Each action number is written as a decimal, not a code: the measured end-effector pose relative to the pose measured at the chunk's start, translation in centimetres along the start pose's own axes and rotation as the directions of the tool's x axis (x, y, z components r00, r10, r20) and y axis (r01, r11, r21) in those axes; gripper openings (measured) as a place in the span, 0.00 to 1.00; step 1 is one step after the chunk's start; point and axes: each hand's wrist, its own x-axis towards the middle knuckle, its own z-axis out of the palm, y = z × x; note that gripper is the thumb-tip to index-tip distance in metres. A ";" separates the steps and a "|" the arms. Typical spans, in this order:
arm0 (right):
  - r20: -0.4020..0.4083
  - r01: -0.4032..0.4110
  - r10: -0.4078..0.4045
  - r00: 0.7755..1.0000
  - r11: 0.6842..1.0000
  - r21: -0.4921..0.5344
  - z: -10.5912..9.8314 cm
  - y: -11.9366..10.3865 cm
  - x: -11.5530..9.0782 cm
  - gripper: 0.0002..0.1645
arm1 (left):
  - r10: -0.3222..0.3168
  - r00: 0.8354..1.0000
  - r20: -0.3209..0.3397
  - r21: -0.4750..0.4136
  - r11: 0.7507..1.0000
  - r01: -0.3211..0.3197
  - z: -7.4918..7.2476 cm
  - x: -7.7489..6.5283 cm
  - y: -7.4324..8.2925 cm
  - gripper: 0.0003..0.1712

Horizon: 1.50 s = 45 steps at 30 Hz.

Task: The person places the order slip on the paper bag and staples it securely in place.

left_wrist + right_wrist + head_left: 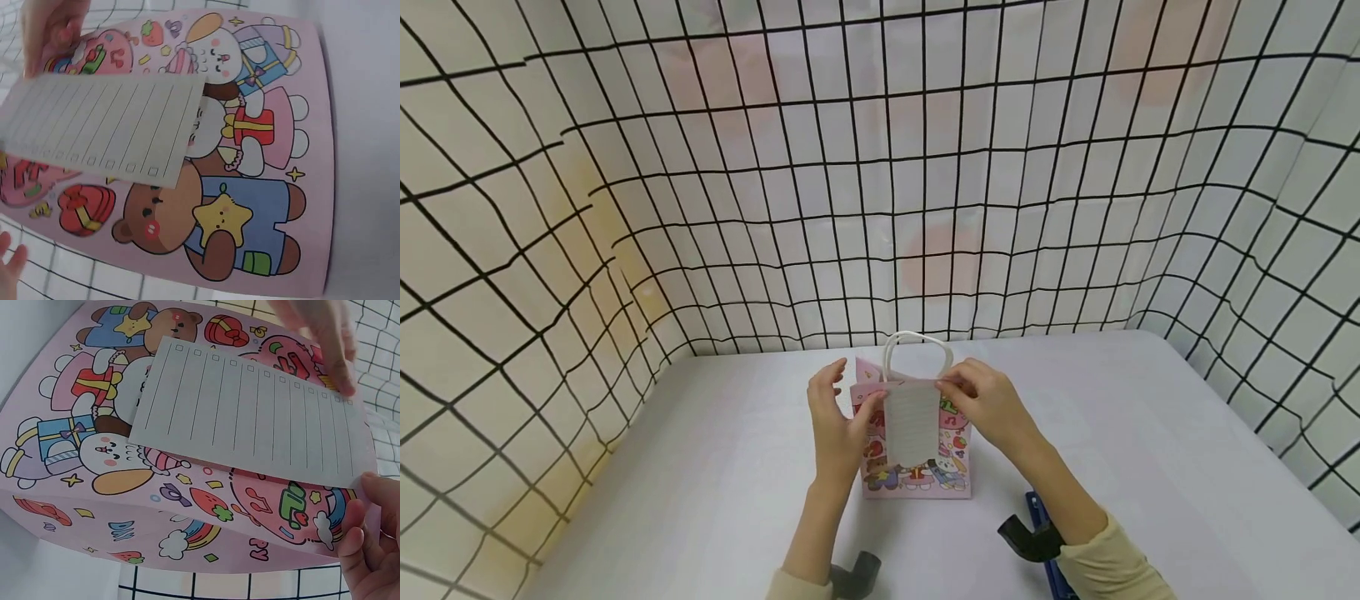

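- White wall covering [850, 183], crossed by wavy black gridlines, with soft pinkish blotches; it wraps round the tabletop's far, left and right edges.
- Smooth, matte white tabletop [700, 483], its far corners rounded.
- Pink paper bag [917, 483], boxy and crisp-edged, standing upright about midway between the tabletop's left and right edges; its front is printed with a bear, other cartoon animals, gifts and strawberries.
- Right hand [992, 404], pinching the top right corner of the lined sheet at the bag's rim.
- Left hand [841, 433], not grasping: fingers spread beside the bag's left side, the straight thumb pressing on the sheet's top left corner.
- Lined sheet [913, 425], thin off-white rectangular paper ruled with lines, a little box at the end of each, lying against the bag's front with its top along the rim.
- Long blue object [1037, 508], narrow, lying nearer me than the bag, toward the tabletop's right edge, partly hidden by the right arm.
- White handles [912, 334], slim rounded loops rising above the rim.
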 end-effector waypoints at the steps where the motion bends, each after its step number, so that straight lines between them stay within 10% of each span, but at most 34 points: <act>1: -0.003 0.003 -0.003 1.000 1.000 0.001 0.0 0.0 0.0 0.03 | -0.042 0.998 0.037 -0.029 0.999 0.043 -0.1 0.0 -0.2 0.39; 10: -0.018 0.040 -0.040 0.999 0.999 0.002 0.1 0.2 -0.2 0.04 | -0.243 0.913 0.328 -0.224 0.919 0.325 -0.5 0.2 -1.3 0.39; 24: -0.019 0.008 -0.007 1.000 1.000 0.008 0.0 0.1 -0.4 0.03 | -0.118 0.978 0.171 -0.212 0.965 0.154 0.6 -0.3 -1.8 0.20; 30: -0.040 -0.002 0.003 0.999 1.000 0.011 0.0 0.1 -0.5 0.04 | -0.165 0.970 0.179 -0.245 0.947 0.206 0.2 -1.1 -1.5 0.31; 35: -0.048 0.002 -0.001 0.999 1.000 0.018 0.0 0.2 -0.5 0.04 | -0.102 0.977 0.188 -0.106 0.987 0.123 -0.6 -2.8 -1.8 0.32; 39: -0.059 0.019 -0.018 0.998 1.000 0.010 0.0 0.4 -0.4 0.04 | -0.099 0.941 0.323 0.097 0.993 0.072 -1.3 -3.8 -2.1 0.25; 45: -0.049 -0.001 0.001 0.999 1.000 0.008 -0.1 0.3 -0.5 0.04 | -0.256 0.826 0.503 0.302 0.947 0.110 -1.8 -3.7 -2.1 0.26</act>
